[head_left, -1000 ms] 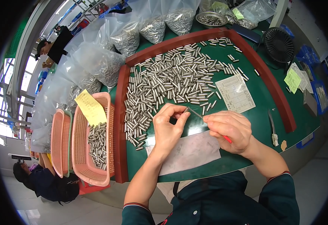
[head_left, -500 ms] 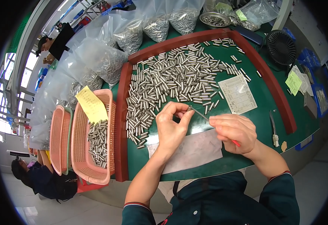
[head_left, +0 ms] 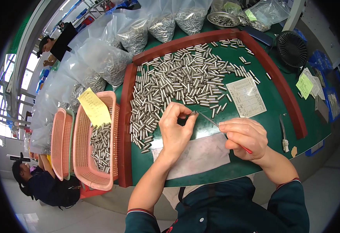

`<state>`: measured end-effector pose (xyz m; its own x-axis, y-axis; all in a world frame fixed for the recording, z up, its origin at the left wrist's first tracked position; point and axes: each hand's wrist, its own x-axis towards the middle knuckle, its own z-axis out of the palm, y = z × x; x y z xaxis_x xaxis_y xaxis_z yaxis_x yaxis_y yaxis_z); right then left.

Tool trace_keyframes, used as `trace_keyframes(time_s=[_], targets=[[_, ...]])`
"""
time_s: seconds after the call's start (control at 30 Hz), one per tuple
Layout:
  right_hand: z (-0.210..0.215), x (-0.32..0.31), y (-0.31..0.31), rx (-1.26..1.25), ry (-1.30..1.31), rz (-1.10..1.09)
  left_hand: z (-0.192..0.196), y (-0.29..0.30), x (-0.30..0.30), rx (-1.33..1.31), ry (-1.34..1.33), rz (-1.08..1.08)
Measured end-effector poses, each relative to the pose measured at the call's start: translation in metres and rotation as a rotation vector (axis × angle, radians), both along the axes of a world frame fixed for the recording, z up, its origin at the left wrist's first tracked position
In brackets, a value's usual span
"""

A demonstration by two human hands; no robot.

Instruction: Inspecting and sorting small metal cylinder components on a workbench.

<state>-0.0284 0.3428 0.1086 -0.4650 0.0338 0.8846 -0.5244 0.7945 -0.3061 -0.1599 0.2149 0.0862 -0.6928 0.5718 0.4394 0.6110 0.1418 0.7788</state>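
Observation:
My left hand (head_left: 174, 131) is closed in a pinch over the front of the green table, thumb and forefinger on a small metal cylinder (head_left: 193, 113), mostly hidden by the fingertips. My right hand (head_left: 244, 136) grips a thin metal rod tool (head_left: 208, 118) whose red end (head_left: 247, 150) shows below the fingers. The rod's tip points left and meets or nearly meets the cylinder; whether it is inside, I cannot tell. Just beyond both hands spreads a heap of short shiny metal cylinders (head_left: 181, 79). Beneath them lies a stained pale cloth (head_left: 205, 157).
A red-brown border (head_left: 126, 128) frames the heap. A printed sheet (head_left: 247, 98) lies right of it, a white-handled blade tool (head_left: 283, 134) farther right. Pink baskets (head_left: 81, 171) stand left, one part-filled with cylinders. Full plastic bags (head_left: 113, 64) line the back left; a black fan (head_left: 291, 48) stands back right.
My left hand has shifted slightly left and away from me with the cylinder. My right hand has edged right, still gripping the rod tool, and more rod shows between the hands.

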Motion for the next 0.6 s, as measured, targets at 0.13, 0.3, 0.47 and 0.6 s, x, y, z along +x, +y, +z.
trace_keyframes(time_s=[0.13, 0.3, 0.47, 0.6], targets=[[-0.0009, -0.0012, 0.0001, -0.007, -0.001, 0.011, -0.0003, 0.0003, 0.001, 0.0, -0.01, -0.008], [-0.0013, -0.0023, -0.0004, 0.001, -0.002, 0.02, 0.0003, 0.0007, 0.0019, -0.021, -0.015, -0.026], [-0.0005, -0.0054, -0.0034, 0.003, -0.006, 0.015, -0.0008, -0.0003, 0.0022, -0.025, 0.004, -0.027], [0.0022, -0.0067, -0.0034, -0.018, -0.05, 0.041, -0.0019, -0.0005, 0.0004, 0.005, 0.046, -0.012]])
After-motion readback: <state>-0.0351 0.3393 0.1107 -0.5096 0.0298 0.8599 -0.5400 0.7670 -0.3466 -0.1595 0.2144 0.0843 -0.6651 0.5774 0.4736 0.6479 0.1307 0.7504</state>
